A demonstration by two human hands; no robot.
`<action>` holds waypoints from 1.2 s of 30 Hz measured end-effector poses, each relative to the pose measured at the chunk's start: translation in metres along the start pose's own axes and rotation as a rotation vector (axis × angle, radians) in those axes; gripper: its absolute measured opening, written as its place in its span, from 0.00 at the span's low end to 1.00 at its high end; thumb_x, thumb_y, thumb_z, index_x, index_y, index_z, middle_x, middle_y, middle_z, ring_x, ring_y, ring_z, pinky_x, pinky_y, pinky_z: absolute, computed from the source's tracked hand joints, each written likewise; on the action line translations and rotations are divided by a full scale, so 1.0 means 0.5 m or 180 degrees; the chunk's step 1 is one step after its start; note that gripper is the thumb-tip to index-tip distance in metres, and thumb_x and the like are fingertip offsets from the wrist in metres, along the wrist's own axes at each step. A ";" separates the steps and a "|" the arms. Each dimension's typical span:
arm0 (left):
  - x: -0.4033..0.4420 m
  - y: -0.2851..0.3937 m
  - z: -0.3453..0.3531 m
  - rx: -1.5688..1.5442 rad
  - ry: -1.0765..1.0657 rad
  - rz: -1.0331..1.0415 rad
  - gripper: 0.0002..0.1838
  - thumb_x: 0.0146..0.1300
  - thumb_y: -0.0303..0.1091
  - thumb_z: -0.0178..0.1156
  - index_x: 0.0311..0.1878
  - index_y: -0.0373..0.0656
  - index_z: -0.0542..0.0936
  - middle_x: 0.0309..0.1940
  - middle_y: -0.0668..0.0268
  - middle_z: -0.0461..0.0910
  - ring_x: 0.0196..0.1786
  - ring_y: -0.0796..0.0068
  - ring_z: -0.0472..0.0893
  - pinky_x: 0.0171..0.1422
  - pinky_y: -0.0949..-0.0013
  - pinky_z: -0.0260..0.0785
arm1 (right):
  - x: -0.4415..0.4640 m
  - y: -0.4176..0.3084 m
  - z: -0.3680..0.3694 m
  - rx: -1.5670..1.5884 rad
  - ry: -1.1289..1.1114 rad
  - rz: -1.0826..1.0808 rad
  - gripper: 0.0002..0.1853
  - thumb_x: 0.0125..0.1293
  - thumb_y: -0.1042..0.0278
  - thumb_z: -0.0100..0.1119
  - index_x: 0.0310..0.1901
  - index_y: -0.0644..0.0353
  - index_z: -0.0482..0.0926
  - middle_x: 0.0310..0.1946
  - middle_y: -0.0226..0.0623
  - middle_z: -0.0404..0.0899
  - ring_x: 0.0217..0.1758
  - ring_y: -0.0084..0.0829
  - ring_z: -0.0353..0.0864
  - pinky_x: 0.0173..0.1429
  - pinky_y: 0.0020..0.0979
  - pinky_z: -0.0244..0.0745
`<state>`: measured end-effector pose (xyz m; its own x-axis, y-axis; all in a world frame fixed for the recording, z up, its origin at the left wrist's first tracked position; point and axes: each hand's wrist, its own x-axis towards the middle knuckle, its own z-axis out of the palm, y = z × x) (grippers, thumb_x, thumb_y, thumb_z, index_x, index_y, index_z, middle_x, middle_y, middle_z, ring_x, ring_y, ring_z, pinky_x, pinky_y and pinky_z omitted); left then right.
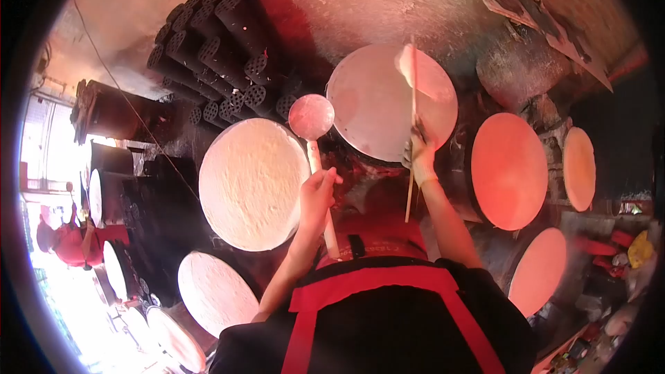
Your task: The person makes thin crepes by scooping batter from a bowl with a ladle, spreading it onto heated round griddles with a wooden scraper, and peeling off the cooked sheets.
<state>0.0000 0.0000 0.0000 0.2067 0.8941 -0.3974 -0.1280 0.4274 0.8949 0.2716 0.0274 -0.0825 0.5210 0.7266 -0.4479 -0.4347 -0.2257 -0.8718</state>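
My left hand (318, 195) is wrapped round the wooden handle of a ladle (312, 116). The ladle's round bowl points away from me, between two round griddles. In my right hand (419, 154) is a long thin wooden stick (414, 90), closed in my fingers. Its far end reaches over the middle griddle (367, 114), where a bright white patch (421, 73) shows near the far edge; I cannot tell if this is batter or light. Left of the ladle, a pale, thin round of batter (253, 183) covers another griddle.
Stacked black honeycomb coal briquettes (228, 34) stand at the back left. More round griddle surfaces lie to the right (509, 171) and lower left (216, 294). A cable (131, 104) hangs at the left. Another person in red (73, 244) is at the far left.
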 end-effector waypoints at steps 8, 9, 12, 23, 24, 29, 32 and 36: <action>-0.126 -0.035 -0.004 -0.0276 0.0619 -0.0494 0.24 0.75 0.50 0.52 0.26 0.44 0.73 0.17 0.77 0.62 0.18 0.90 0.58 0.21 0.80 0.46 | -0.075 -0.074 -0.090 -0.0708 -0.0664 0.0739 0.20 0.68 0.69 0.51 0.61 0.45 0.74 0.18 0.23 0.65 0.10 0.19 0.58 0.13 0.25 0.51; -0.129 -0.033 0.004 -0.0269 0.0687 -0.0503 0.23 0.75 0.50 0.52 0.27 0.44 0.74 0.17 0.77 0.62 0.18 0.90 0.58 0.21 0.81 0.47 | -0.057 -0.079 -0.129 -0.0847 -0.0458 0.0690 0.22 0.68 0.69 0.52 0.63 0.44 0.73 0.18 0.23 0.65 0.09 0.19 0.58 0.13 0.25 0.50; -0.146 -0.048 0.028 -0.0406 0.0685 -0.0517 0.20 0.76 0.48 0.52 0.35 0.41 0.80 0.22 0.78 0.63 0.21 0.91 0.58 0.22 0.82 0.47 | 0.005 -0.094 -0.181 -0.0302 -0.0242 0.0198 0.20 0.71 0.66 0.51 0.63 0.42 0.74 0.17 0.22 0.65 0.09 0.18 0.55 0.13 0.24 0.50; -0.200 -0.106 0.115 -0.0726 0.1220 -0.0176 0.18 0.76 0.44 0.52 0.43 0.38 0.82 0.28 0.79 0.62 0.24 0.92 0.58 0.23 0.83 0.47 | 0.086 -0.150 -0.276 -0.1839 -0.2122 0.0691 0.22 0.74 0.62 0.51 0.68 0.38 0.71 0.15 0.21 0.60 0.09 0.17 0.53 0.11 0.25 0.48; -0.205 -0.118 0.116 -0.0735 0.1254 -0.0202 0.18 0.76 0.44 0.52 0.42 0.38 0.82 0.27 0.79 0.62 0.24 0.92 0.58 0.23 0.83 0.47 | 0.128 -0.149 -0.297 -0.1780 -0.1780 0.0599 0.22 0.74 0.64 0.52 0.68 0.40 0.72 0.14 0.22 0.61 0.09 0.17 0.54 0.11 0.26 0.48; -0.223 -0.129 0.170 -0.0860 0.1554 -0.0098 0.19 0.77 0.43 0.49 0.38 0.38 0.80 0.25 0.78 0.62 0.23 0.91 0.59 0.23 0.83 0.49 | 0.278 -0.151 -0.230 -0.1782 -0.1682 0.0188 0.18 0.72 0.62 0.54 0.62 0.50 0.73 0.15 0.25 0.64 0.08 0.19 0.56 0.11 0.26 0.50; -0.234 -0.112 0.208 -0.0898 0.1751 -0.0088 0.20 0.78 0.43 0.48 0.38 0.37 0.80 0.26 0.77 0.63 0.23 0.91 0.59 0.22 0.83 0.49 | 0.176 -0.189 -0.203 -0.1779 -0.2242 0.0752 0.17 0.67 0.74 0.47 0.56 0.55 0.76 0.14 0.24 0.61 0.08 0.20 0.58 0.11 0.25 0.49; -0.239 -0.117 0.230 -0.0831 0.1913 -0.0053 0.19 0.77 0.43 0.48 0.39 0.37 0.80 0.26 0.77 0.63 0.23 0.91 0.60 0.23 0.83 0.50 | 0.180 -0.229 -0.305 -0.1924 -0.2874 0.0886 0.22 0.71 0.71 0.52 0.66 0.54 0.73 0.13 0.23 0.61 0.08 0.19 0.58 0.12 0.26 0.50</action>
<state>0.0943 -0.1472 0.0187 -0.3576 0.7738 -0.5228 -0.3766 0.3928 0.8390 0.4801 0.0197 -0.0533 -0.3690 0.7506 -0.5482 0.1030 -0.5531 -0.8267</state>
